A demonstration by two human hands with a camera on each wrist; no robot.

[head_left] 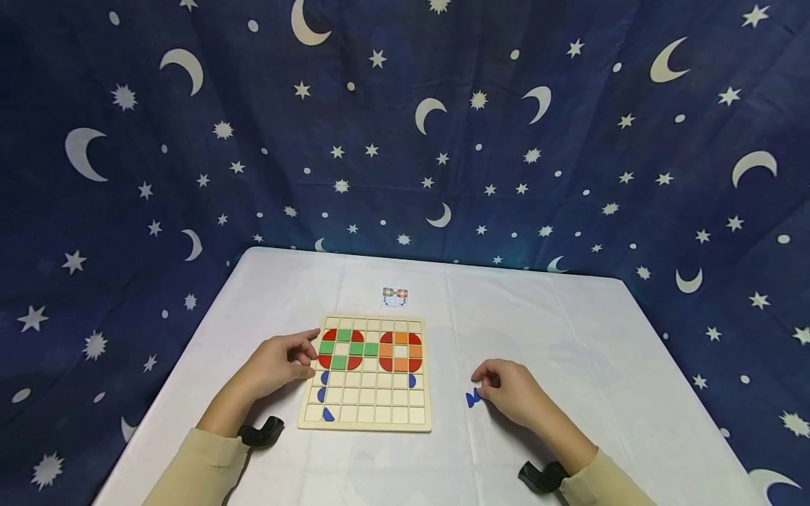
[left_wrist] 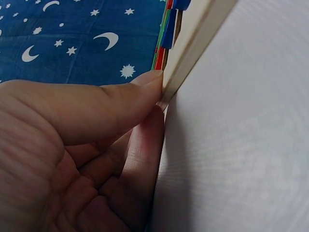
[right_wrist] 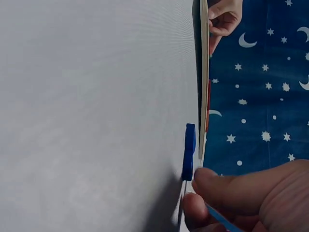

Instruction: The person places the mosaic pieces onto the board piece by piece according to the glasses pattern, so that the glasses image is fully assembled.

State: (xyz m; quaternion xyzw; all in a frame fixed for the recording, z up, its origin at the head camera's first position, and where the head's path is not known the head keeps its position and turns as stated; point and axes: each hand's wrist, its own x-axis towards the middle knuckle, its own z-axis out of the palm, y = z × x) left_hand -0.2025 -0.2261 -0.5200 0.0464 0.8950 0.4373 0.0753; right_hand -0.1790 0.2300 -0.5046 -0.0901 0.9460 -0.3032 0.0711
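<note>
A square wooden grid board [head_left: 378,398] lies on the table, bearing red, green and orange pieces in two rounded rings joined by a green square. Several blue pieces [head_left: 321,395] sit in its left columns and one blue half-round piece [head_left: 412,381] at the right. My left hand [head_left: 281,360] rests against the board's left edge, thumb and fingertips touching it. Right of the board, my right hand [head_left: 509,390] pinches a small blue piece [right_wrist: 223,218], partly hidden by the fingers. Another blue piece [right_wrist: 189,152] lies on the cloth just past the fingertips.
A small pattern card [head_left: 395,296] lies behind the board. White cloth [head_left: 538,316] covers the table. A dark blue curtain [head_left: 392,126] with moons and stars hangs behind. Black bands [head_left: 262,432] are on both wrists.
</note>
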